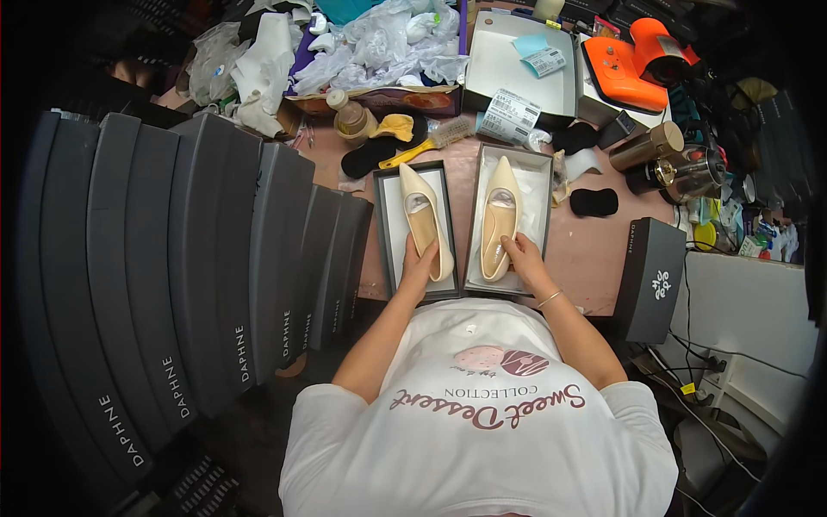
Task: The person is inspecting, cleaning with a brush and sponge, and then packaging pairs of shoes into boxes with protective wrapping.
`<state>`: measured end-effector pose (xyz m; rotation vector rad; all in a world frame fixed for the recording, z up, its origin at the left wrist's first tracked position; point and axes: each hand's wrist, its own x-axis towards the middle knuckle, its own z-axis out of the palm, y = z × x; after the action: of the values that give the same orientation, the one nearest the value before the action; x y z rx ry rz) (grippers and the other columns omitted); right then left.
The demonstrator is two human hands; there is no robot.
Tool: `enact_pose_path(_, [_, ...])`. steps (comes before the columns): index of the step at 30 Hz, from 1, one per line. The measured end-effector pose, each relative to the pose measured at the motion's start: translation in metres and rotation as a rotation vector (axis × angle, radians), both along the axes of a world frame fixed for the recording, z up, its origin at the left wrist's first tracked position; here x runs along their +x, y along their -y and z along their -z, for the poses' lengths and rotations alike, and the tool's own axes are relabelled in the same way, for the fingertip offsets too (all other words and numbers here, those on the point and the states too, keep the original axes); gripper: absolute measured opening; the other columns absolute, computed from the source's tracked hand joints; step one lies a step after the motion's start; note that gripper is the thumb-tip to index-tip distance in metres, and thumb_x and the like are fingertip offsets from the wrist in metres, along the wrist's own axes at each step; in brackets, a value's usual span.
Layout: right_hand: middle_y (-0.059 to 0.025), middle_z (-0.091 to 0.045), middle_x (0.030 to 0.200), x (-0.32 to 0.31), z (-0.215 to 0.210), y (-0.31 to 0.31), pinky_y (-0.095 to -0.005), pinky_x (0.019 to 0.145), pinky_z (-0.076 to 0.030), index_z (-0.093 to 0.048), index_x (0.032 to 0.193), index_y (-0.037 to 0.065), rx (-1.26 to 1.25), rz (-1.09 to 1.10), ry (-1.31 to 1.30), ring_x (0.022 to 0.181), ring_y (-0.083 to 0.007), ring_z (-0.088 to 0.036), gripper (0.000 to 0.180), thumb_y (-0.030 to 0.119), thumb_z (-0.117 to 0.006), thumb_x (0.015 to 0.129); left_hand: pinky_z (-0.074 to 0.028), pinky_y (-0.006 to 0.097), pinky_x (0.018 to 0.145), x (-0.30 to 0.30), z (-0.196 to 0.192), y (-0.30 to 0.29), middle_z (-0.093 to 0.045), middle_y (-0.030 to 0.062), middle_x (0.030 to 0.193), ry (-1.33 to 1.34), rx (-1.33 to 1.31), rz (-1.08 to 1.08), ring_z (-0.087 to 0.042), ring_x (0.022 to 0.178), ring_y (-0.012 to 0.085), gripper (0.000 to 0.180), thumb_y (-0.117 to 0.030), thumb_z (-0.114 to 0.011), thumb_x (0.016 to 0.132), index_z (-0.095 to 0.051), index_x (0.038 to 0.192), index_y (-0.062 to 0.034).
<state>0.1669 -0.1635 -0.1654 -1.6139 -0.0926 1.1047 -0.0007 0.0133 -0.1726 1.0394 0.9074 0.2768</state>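
Observation:
Two cream pointed-toe pumps lie side by side in front of me, toes pointing away. My left hand (420, 265) grips the left pump (423, 215) by its heel end, above a dark-rimmed box lid (385, 250). Around the heel end of the right pump (498, 220) my right hand (523, 259) is closed, thumb on the inside edge. That pump is over an open shoe box (540, 185) lined with white paper. Clear plastic stuffing shows in the toe openings of both. The undersides of the pumps are hidden.
Dark grey shoe boxes (207, 250) stack high at the left; another box (648, 280) stands at the right. Beyond are a yellow-handled brush (431, 142), a bottle (351, 116), black pads (594, 202), a label roll (510, 116), an orange device (633, 69) and a bin of plastic bags (379, 52).

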Motion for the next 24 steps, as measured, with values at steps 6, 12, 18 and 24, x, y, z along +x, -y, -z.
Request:
enact_pose_path(6, [-0.0073, -0.063, 0.099, -0.023, -0.075, 0.004, -0.0250, 0.071, -0.051, -0.047, 0.125, -0.005, 0.176, 0.099, 0.098, 0.084, -0.0107, -0.060, 0.039, 0.021, -0.053, 0.096, -0.039, 0.030, 0.097, 0.003, -0.048, 0.019, -0.049, 0.0140, 0.128, 0.096, 0.237, -0.137, -0.051, 0.115, 0.0211, 0.055, -0.012, -0.045, 0.093, -0.026, 0.143, 0.0018])
enact_pose_path(12, [-0.0090, -0.059, 0.114, -0.061, -0.115, 0.007, -0.0242, 0.087, -0.044, -0.040, 0.132, -0.003, 0.375, 0.047, 0.175, 0.102, -0.0112, -0.056, 0.044, 0.016, -0.055, 0.095, -0.028, 0.034, 0.107, -0.006, -0.094, 0.028, -0.039, 0.0179, 0.137, 0.210, 0.553, 0.072, -0.038, 0.127, 0.0256, 0.060, -0.019, -0.041, 0.092, -0.024, 0.144, 0.0040])
enact_pose_path(18, [-0.0089, -0.060, 0.113, -0.070, -0.118, 0.006, -0.0250, 0.088, -0.044, -0.041, 0.131, -0.004, 0.382, 0.061, 0.206, 0.102, -0.0116, -0.055, 0.042, 0.017, -0.054, 0.096, -0.025, 0.032, 0.109, -0.014, -0.105, 0.032, -0.034, 0.0164, 0.144, 0.166, 0.535, 0.100, -0.035, 0.131, 0.0220, 0.060, -0.020, -0.041, 0.093, -0.023, 0.144, 0.0043])
enact_pose_path(24, [-0.0080, -0.060, 0.110, -0.083, -0.106, 0.005, -0.0236, 0.084, -0.044, -0.041, 0.132, -0.004, 0.354, 0.026, 0.170, 0.098, -0.0098, -0.055, 0.044, 0.018, -0.054, 0.096, -0.030, 0.035, 0.104, -0.030, -0.103, 0.037, -0.043, 0.0192, 0.127, 0.077, 0.663, 0.057, -0.043, 0.119, 0.0284, 0.059, -0.018, -0.042, 0.091, -0.026, 0.142, 0.0054])
